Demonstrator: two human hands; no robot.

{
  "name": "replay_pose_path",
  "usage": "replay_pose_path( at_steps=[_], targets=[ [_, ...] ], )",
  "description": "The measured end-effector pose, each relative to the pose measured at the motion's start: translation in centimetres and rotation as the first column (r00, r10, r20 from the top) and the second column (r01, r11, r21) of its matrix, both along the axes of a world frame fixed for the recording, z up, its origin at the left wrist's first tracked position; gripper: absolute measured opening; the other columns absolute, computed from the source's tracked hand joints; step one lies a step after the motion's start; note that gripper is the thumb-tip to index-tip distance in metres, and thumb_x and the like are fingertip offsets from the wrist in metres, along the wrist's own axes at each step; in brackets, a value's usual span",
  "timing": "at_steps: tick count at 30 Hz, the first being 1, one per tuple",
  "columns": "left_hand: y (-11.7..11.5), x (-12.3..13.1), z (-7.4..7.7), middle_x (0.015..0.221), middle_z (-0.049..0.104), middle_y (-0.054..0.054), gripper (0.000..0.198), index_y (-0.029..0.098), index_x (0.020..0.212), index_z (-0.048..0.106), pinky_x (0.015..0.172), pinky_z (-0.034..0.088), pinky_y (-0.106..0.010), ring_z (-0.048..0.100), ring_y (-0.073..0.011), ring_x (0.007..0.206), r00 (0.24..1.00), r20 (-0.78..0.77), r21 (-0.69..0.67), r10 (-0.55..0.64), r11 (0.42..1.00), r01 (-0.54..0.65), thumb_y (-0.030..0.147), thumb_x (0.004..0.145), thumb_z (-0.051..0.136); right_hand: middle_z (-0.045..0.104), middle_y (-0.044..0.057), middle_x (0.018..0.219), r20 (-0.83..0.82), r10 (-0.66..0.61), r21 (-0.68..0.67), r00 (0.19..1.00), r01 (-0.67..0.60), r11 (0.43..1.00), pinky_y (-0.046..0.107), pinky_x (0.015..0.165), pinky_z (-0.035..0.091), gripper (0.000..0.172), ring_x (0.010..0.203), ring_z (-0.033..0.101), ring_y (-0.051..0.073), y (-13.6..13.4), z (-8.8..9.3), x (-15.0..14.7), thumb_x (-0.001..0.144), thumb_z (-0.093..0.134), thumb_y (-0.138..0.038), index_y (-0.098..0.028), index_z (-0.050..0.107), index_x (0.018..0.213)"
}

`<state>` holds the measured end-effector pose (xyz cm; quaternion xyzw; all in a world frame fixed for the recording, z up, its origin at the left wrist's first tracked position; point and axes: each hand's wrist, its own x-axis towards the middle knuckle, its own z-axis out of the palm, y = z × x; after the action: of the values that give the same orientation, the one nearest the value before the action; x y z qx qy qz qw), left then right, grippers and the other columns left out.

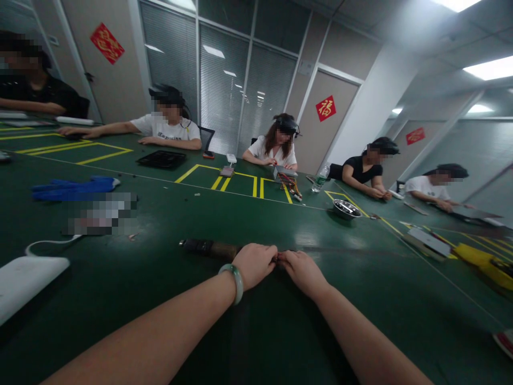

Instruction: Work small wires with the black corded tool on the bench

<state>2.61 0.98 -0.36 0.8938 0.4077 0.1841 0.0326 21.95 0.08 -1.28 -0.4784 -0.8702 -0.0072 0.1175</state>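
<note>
Both hands meet at the middle of the green table, with their fingertips nearly touching. My left hand (256,262), with a pale green bangle on the wrist, is closed over a dark rod with a brown grip (222,250). The rod's silver-tipped end points left, and its kind is unclear. My right hand (300,270) has its fingers bent together at the same spot, just right of the left fingertips. What lies between the right fingers is mostly hidden. Beyond the right hand, a thin dark line runs rightward along the table; I cannot tell whether it belongs to the rod.
A white power bank (30,283) with a cable lies at left, near blue gloves (76,188). Farther off are a black tray (161,159), a metal bowl (347,209), a water bottle (321,178) and a yellow item (483,262). Several people sit across the green table (168,321).
</note>
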Motion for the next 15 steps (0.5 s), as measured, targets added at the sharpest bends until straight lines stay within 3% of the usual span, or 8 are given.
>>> replay_pose_path(
  at_steps=[5,8,10,13,15],
  targets=[
    [-0.1,0.0,0.2,0.088,0.066,-0.002,0.019,0.022,0.102,0.051,0.075,0.048,-0.034,0.064,-0.0207,0.083,0.999,0.007,-0.041,0.035,0.999,-0.035,0.027,0.085,0.059,0.062,0.005,0.089,0.202,0.019,0.096,0.979,-0.039,0.995,0.032,0.075,0.040,0.012,0.077,0.056,0.019,0.1,0.1,-0.3,0.093,0.044,-0.014,-0.015,0.056,0.095],
    [-0.2,-0.1,0.3,0.100,0.066,-0.004,0.023,0.021,0.105,0.052,0.092,0.044,-0.038,0.062,-0.0219,0.097,0.999,0.047,0.002,-0.009,1.000,0.009,0.027,0.084,0.060,0.060,0.007,0.091,0.276,0.002,0.136,0.961,-0.041,0.990,0.033,0.074,0.039,0.014,0.076,0.055,0.019,0.0,-0.1,-0.8,0.092,0.041,-0.010,-0.015,0.054,0.095],
    [-0.4,-0.2,0.3,0.115,0.063,-0.007,0.031,0.020,0.113,0.051,0.106,0.034,-0.041,0.055,-0.0222,0.115,0.993,0.095,0.066,-0.074,0.995,0.068,0.027,0.084,0.059,0.059,0.008,0.093,0.304,-0.017,0.149,0.953,-0.030,0.988,0.033,0.076,0.038,0.016,0.079,0.055,0.020,0.2,-0.2,-0.9,0.091,0.039,-0.009,-0.015,0.053,0.098],
    [-0.7,-0.6,0.5,0.130,0.056,-0.006,0.037,0.020,0.123,0.047,0.114,0.023,-0.042,0.042,-0.0209,0.129,0.975,0.152,0.142,-0.162,0.980,0.140,0.028,0.088,0.054,0.060,0.007,0.095,0.303,-0.111,0.119,0.946,0.078,0.990,0.032,0.078,0.038,0.015,0.084,0.057,0.020,1.2,0.0,0.0,0.093,0.039,-0.012,-0.017,0.052,0.100],
    [-0.9,-0.9,0.8,0.132,0.054,-0.005,0.037,0.021,0.126,0.046,0.115,0.020,-0.043,0.039,-0.0198,0.132,0.963,0.171,0.164,-0.208,0.970,0.180,0.026,0.089,0.050,0.061,0.006,0.092,0.295,-0.210,0.102,0.932,0.188,0.977,0.031,0.075,0.038,0.012,0.082,0.059,0.020,1.9,0.4,2.3,0.095,0.039,-0.017,-0.017,0.051,0.097]
  ],
)
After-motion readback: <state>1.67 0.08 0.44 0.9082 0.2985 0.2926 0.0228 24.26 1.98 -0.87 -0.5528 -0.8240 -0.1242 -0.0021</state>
